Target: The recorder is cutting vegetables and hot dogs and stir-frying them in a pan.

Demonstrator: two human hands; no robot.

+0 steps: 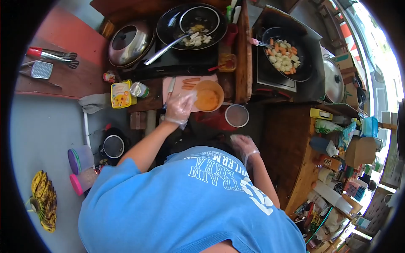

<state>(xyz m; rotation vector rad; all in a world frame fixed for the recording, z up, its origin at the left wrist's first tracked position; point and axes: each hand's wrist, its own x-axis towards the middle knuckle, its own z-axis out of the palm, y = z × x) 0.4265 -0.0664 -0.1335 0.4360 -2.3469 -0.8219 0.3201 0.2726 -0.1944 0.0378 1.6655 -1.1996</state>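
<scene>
My left hand (179,107), in a clear plastic glove, is at the left rim of a tan bowl (217,85) that holds some orange liquid; whether it grips the rim is not clear. Under it lies a pink cutting board (205,77) with a knife (171,87) and several sausages (191,83). My right hand (245,144), gloved too, hangs in front of my body, fingers partly curled, below a round strainer (237,116). Behind the board, a wok (164,28) holds pale chunks, a strainer (200,9) and a metal ladle (164,52).
A pan (303,71) of carrots and cauliflower sits on the right stove, past a wooden divider (244,63). A lidded pan (139,47) stands at the back left. Near the board's left are a yellow tub (121,95) and a can (139,89). Shelves (303,158) of supplies line the right.
</scene>
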